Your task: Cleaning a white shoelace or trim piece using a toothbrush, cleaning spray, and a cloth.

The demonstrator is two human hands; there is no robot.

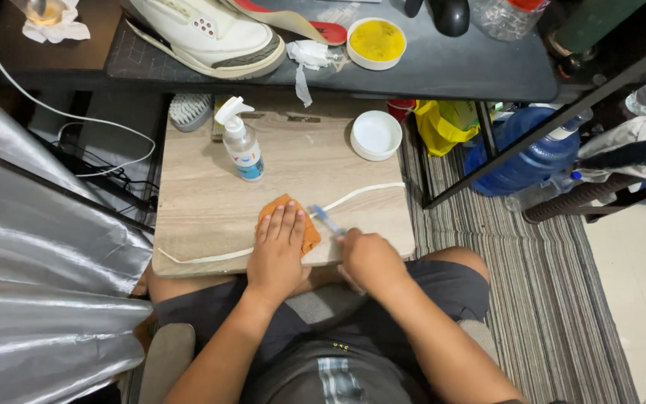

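My left hand (278,251) lies flat, fingers together, pressing on an orange cloth (309,233) on a light wooden board (211,202) across my lap. A white shoelace (360,194) runs across the board and passes under the cloth. My right hand (368,258) grips a small brush with a clear blue handle (327,220), its head touching the lace beside the cloth.
A spray bottle (241,145) and a white lid (375,135) stand on the board. A scrub brush (189,111) sits at its far left corner. On the dark desk above are a white sneaker (211,34) and a tub of yellow paste (376,42). A large blue water bottle (532,153) stands to the right.
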